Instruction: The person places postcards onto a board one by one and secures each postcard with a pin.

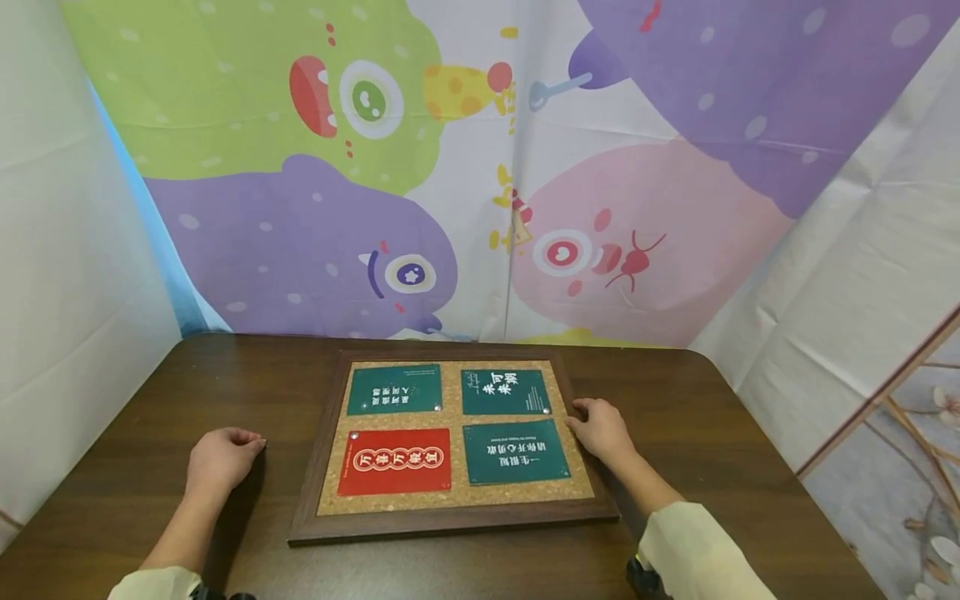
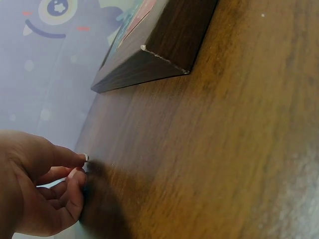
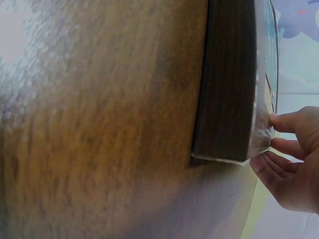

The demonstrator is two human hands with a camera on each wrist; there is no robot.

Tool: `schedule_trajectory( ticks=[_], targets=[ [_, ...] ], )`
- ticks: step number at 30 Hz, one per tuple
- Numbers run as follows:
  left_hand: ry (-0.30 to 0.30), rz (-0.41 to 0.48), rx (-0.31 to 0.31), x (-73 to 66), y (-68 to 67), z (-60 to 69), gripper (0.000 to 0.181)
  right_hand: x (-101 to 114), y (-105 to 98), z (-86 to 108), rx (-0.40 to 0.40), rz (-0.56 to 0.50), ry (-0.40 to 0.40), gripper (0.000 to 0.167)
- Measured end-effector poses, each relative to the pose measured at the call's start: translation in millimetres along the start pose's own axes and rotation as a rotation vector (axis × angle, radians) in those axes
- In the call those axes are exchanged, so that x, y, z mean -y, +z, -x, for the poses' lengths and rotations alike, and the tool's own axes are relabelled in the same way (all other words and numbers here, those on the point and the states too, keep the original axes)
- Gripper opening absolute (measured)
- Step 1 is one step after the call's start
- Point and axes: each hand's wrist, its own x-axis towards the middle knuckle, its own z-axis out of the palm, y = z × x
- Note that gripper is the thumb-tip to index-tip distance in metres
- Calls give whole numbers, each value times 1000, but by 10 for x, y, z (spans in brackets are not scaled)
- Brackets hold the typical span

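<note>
A framed cork board (image 1: 456, 421) lies on the dark wooden table. Pinned to it are three green cards, among them the upper left card (image 1: 395, 389), upper right card (image 1: 506, 392) and lower right card (image 1: 516, 452), plus a red card (image 1: 393, 462). My right hand (image 1: 602, 431) grips the board's right edge; in the right wrist view its fingers (image 3: 285, 121) touch the frame near a corner. Left of the board, apart from it, my left hand (image 1: 225, 461) rests by the tabletop, fingers loosely curled. A tiny pale spot shows at one fingertip (image 2: 82, 158); nothing held is discernible.
The wooden table (image 1: 697, 467) has a rounded far right corner. Behind it hangs a curtain (image 1: 480, 292) with cartoon monsters. White cloth (image 1: 67, 250) hangs at the left, and a floral-patterned panel (image 1: 907, 467) at the right.
</note>
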Motion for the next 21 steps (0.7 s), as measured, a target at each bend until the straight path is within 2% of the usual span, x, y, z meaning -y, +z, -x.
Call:
schedule_trajectory(
  ticks=[21],
  targets=[
    [29, 13, 22, -64, -20, 23, 34, -23, -10, -6, 1, 1, -20, 41]
  ],
)
